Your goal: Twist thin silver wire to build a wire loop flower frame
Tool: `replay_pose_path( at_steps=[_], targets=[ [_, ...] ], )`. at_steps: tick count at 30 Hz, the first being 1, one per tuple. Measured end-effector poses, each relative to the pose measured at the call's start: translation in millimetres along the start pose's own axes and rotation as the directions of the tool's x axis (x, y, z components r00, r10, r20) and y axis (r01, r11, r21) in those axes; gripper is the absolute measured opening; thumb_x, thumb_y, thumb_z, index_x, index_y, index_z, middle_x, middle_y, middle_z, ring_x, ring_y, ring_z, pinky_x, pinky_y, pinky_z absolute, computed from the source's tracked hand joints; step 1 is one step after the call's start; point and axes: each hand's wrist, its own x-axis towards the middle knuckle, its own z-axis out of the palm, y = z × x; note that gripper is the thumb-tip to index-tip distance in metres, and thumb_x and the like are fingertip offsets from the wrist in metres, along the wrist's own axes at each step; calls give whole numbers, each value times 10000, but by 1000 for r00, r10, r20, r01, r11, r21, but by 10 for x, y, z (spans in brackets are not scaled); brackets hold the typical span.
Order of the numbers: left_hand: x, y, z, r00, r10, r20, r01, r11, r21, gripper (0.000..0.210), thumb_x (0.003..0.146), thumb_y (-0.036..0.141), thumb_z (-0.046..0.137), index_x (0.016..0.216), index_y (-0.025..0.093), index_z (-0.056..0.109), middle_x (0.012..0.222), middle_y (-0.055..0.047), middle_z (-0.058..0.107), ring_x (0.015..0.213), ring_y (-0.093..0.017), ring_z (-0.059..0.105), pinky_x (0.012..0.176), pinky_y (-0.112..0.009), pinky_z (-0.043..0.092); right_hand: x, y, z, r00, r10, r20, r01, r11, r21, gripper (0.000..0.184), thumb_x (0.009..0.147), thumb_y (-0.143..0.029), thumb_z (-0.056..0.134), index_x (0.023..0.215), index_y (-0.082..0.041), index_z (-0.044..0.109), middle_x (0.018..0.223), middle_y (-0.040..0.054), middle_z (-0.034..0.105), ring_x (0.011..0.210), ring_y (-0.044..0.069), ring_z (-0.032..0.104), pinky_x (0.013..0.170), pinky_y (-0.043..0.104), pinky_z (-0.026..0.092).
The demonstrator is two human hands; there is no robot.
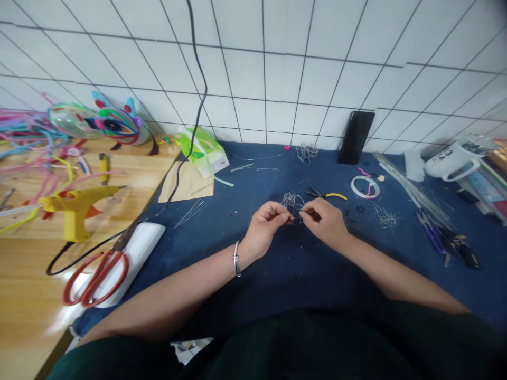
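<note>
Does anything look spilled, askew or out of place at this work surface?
Yes, mildly: thin wire bits lie scattered on the blue surface right of the right hand, loose and unsorted. Orange-handled scissors lie askew across a white block.

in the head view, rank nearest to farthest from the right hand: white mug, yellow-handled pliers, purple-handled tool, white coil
From the right hand:
1. Yellow-handled pliers, just beyond it
2. White coil, ahead and rightward
3. Purple-handled tool, well to the right
4. White mug, back right
</note>
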Motion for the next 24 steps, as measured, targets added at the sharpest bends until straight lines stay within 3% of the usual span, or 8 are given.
replay_pose_path(
  at_steps=[2,5,8,12,19,24],
  targets=[
    [-12,0,-1,1000,-1,-1,1,1000,4,88,817,193,639,857,140,580,805,-27,629,765,-106,605,765,-251,477,-1,20,14,996,79,-47,-81,996,-41,100,776,-272,609,836,-207,562,759,9,582,657,133,540,646,283,440],
    [-16,11,-5,1000,-4,-21,3,1000,-17,93,812,193,644,859,144,580,809,-24,631,761,-106,608,768,-258,484,10,34,19,976,216,-4,-216,976,-13,231,732,-281,647,911,-222,514,773,-11,590,593,116,535,612,279,446],
    [1,37,-14,998,6,-60,-8,999,-38,94,809,192,647,857,149,579,815,-22,639,766,-107,617,765,-255,489,27,43,24,970,239,36,-241,969,54,210,747,-241,616,925,-228,504,768,-20,604,618,121,560,632,278,456],
    [33,79,-34,996,15,-92,-23,996,-89,80,815,189,638,856,155,578,818,-25,655,765,-104,626,771,-252,494,54,78,13,985,150,88,-156,985,70,67,802,-222,563,866,-225,583,778,-5,620,691,135,583,672,284,469],
    [66,137,-51,993,29,-117,-44,991,-129,86,806,175,646,855,159,578,818,-22,656,792,-107,635,807,-272,510,61,191,-14,986,-83,142,98,990,-103,189,856,-182,521,987,-212,654,981,64,644,943,191,605,853,350,484],
    [78,154,-52,990,47,-130,-63,991,-122,95,799,181,653,854,166,578,810,-15,650,801,-111,636,815,-285,519,59,191,-30,985,-126,122,137,987,-86,163,861,-170,525,936,-227,658,949,45,652,937,178,606,856,342,489]
  ],
)
